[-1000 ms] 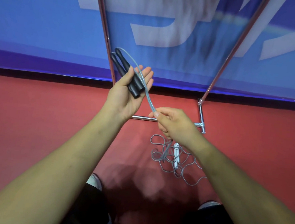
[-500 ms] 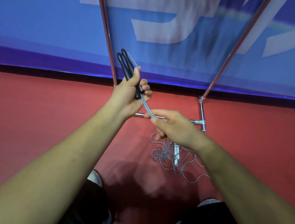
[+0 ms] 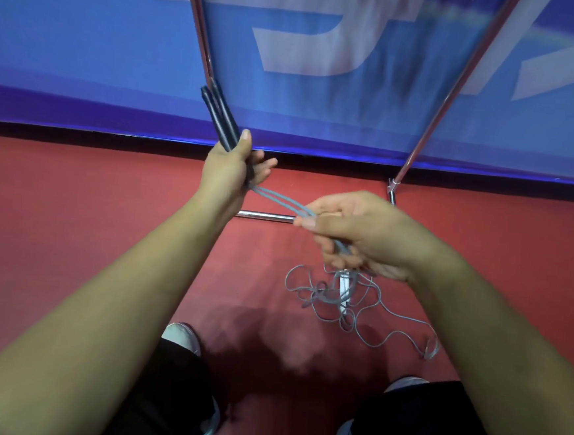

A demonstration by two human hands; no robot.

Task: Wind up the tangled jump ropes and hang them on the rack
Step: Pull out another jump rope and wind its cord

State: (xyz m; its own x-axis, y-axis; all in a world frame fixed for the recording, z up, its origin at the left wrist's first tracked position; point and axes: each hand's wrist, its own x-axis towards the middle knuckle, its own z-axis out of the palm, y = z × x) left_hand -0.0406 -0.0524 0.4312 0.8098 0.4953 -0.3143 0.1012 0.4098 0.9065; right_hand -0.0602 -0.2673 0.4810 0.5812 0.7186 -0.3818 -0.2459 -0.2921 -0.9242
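One tangled rope [image 3: 341,300] lies heaped on the red floor [image 3: 71,234] by the feet. Above it the right hand [image 3: 363,237] curls its fingers round two blue-grey strands [image 3: 276,199]. These run to the left hand [image 3: 229,168], which is clamped on two black handles [image 3: 218,112] before the rack [image 3: 265,216] and its two uprights.

Left hand [image 3: 229,168], right hand [image 3: 363,233] bare; forearms [image 3: 118,290] bare; black trousers [image 3: 416,426]; white shoes [image 3: 181,337].

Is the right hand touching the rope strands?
Touching. The head view shows the right hand pinching both rope strands running from the black handles in the left hand.
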